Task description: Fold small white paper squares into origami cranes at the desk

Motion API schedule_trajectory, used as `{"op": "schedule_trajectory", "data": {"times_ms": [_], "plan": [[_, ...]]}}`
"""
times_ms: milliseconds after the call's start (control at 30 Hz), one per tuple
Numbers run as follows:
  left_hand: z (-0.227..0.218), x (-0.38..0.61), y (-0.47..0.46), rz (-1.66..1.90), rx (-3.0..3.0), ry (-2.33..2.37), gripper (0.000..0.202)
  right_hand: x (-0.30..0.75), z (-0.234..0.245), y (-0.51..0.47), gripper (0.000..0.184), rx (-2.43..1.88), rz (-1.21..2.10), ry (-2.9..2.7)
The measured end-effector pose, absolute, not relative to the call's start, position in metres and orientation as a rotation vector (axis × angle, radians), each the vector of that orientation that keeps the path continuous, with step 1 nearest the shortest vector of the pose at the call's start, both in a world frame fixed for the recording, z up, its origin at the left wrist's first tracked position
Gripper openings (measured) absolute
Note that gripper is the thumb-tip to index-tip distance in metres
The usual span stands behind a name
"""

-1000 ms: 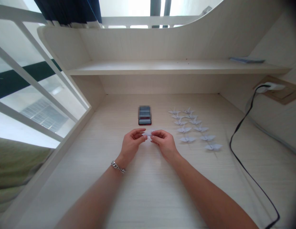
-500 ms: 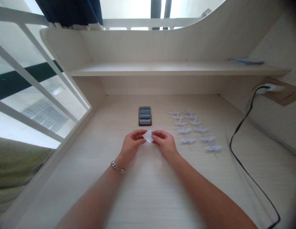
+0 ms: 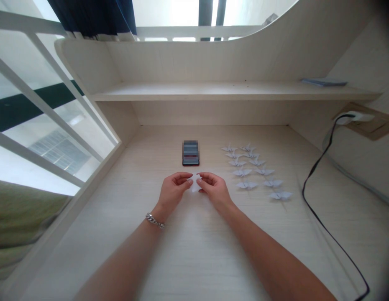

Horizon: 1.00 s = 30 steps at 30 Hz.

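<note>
My left hand (image 3: pixel 172 190) and my right hand (image 3: pixel 215 189) meet over the middle of the pale wooden desk (image 3: pixel 194 246). Both pinch one small folded piece of white paper (image 3: pixel 194 183) between fingertips and thumbs. A silver bracelet (image 3: pixel 155 220) circles my left wrist. To the right of my hands lie several folded white paper cranes (image 3: pixel 254 169) in two slanted rows.
A phone (image 3: pixel 190 153) lies flat just beyond my hands. A black cable (image 3: pixel 320 221) runs from a wall socket (image 3: pixel 354 118) down across the desk's right side. A shelf (image 3: pixel 232 90) above holds a flat bluish item (image 3: pixel 324 81). White railing bars (image 3: pixel 50 113) stand at left.
The paper showed as a flat diamond half a second ago; now it is turned and narrower between my fingertips. Both hands stay in the same spot.
</note>
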<state>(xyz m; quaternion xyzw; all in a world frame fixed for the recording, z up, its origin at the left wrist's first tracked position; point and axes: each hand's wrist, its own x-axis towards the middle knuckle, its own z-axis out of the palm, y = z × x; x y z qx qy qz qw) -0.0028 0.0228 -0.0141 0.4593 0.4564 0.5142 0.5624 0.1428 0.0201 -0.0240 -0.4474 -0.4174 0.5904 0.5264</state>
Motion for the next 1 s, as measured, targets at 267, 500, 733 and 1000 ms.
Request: {"op": "schedule_trajectory", "data": {"times_ms": [267, 500, 733, 1000], "plan": [[-0.0127, -0.0052, 0.0229, 1.217, 1.186, 1.089, 0.02, 0.1436, -0.0224, 0.019, 0.02, -1.052, 1.357, -1.013], [-0.0109, -0.0076, 0.0225, 1.211, 1.344, 1.097, 0.011, 0.1441, -0.0249, 0.0196, 0.011, -1.021, 1.323, -1.043], [-0.0072, -0.0083, 0.0201, 1.227, 1.44, 1.086, 0.008, 0.1438, -0.0199, 0.0175, 0.016, -0.95, 1.335, -1.116], [-0.0075, -0.0076, 0.0203, 1.237, 1.403, 1.098, 0.012, 0.1434, -0.0188, 0.0163, 0.023, -1.009, 1.317, -1.114]]}}
